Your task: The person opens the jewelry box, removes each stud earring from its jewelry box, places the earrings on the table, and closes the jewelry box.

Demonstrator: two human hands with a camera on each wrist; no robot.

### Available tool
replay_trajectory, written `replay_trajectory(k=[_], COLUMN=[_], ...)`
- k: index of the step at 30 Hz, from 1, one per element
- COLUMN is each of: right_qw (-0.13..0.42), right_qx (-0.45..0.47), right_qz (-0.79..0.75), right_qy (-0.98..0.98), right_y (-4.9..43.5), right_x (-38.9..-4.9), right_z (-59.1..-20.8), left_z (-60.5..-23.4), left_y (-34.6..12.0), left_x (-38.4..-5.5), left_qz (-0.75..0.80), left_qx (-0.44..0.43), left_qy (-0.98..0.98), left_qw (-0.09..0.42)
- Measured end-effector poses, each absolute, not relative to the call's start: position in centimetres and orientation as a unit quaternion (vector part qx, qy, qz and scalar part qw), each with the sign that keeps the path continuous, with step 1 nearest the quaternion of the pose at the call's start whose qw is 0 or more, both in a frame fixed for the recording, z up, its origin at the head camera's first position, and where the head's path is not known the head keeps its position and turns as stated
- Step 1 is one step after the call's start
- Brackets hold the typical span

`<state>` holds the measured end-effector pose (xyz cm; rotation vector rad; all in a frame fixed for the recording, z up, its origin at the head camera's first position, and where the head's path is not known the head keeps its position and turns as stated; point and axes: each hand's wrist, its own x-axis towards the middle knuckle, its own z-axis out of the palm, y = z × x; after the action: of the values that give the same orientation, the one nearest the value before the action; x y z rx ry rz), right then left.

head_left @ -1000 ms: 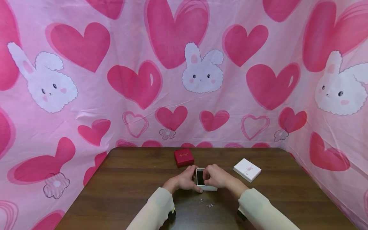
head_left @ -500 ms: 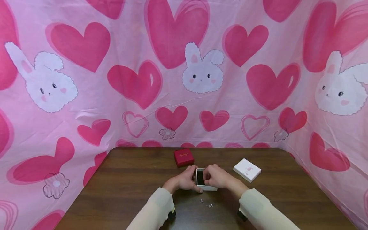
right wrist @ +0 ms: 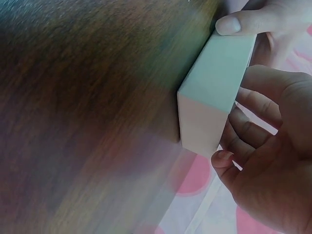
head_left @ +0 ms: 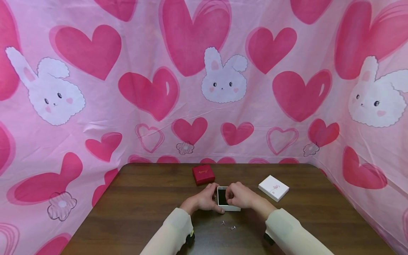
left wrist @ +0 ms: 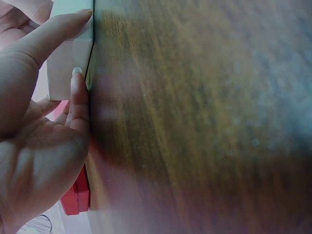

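A small white box [head_left: 233,209] with a black inside sits open-topped on the table between both hands. My left hand [head_left: 205,199] holds it from the left, the thumb on its near wall and the fingers round its side, as the left wrist view shows on the white wall [left wrist: 68,61]. Over the box's right part, my right hand [head_left: 241,196] has bent fingers dipping inside. Its fingertips are hidden there, and I cannot tell what they pinch. Two small silver pin-like pieces [head_left: 223,223] lie on the table nearer to me.
Behind the left hand stands a closed red box [head_left: 204,175] with gold lettering. A white box lid [head_left: 274,188] with a pink print lies to the right. The brown wooden table [head_left: 143,198] is backed by a pink curtain [head_left: 146,141] with hearts and rabbits.
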<state>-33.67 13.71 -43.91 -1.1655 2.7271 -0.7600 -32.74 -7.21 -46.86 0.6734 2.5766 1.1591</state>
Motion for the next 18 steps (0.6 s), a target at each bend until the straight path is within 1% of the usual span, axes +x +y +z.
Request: replay_trajectory(k=[7,18], right_qw=[0.05,0.068], right_qx=[-0.377,-0.367], right_qz=[-0.243,-0.237], right_qy=[0.892,0.897], right_y=[13.95,14.22], right_x=[-33.62,-33.56], right_z=[-43.74,-43.68], left_z=[-46.77,-47.06], left_y=[-7.18,-7.21], left_x=[-32.62,-32.75], left_qz=[0.398,0.402], left_qx=[0.236,0.229], left_qy=[0.879,0.879], left_qw=[0.11,0.118])
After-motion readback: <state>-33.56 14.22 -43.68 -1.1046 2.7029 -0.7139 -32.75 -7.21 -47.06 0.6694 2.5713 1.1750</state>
